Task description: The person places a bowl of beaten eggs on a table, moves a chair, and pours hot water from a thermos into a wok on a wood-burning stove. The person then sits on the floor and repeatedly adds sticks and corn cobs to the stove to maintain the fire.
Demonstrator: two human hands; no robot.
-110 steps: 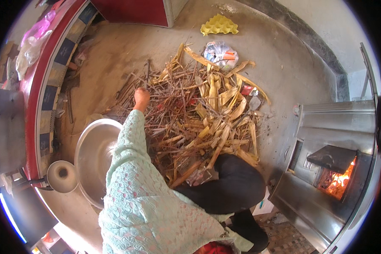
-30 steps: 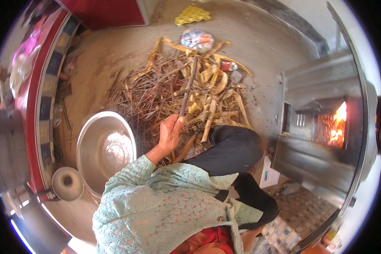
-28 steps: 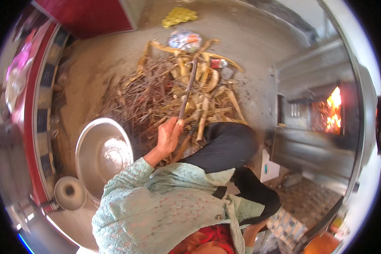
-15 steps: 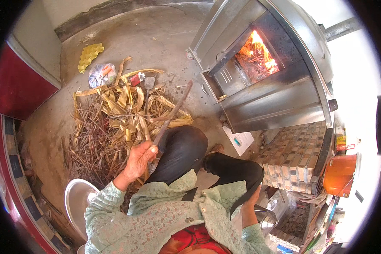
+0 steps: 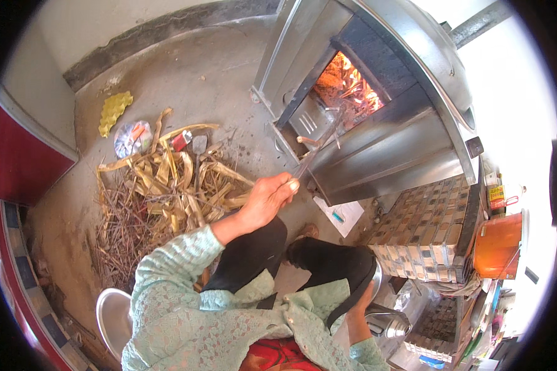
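Observation:
My left hand is closed round one end of a thin stick, thumb on top. Its forked far end slants up to the open door of the metal stove, where a fire burns. Part of the far end overlaps the opening; I cannot tell how far in it reaches. On the left, dry twigs and pale corn husks lie heaped on the floor. Down at my right leg, my right hand rests by the thigh, its fingers mostly hidden.
A small shovel, a plastic bag and a yellow egg tray lie around the heap. White paper lies below the stove. Metal basin at left; metal kettle and orange bucket at right. A tiled brick ledge adjoins the stove.
My left hand has moved right and up, away from the heap, carrying the stick to the stove opening. The view has shifted slightly. My right hand stays by the leg.

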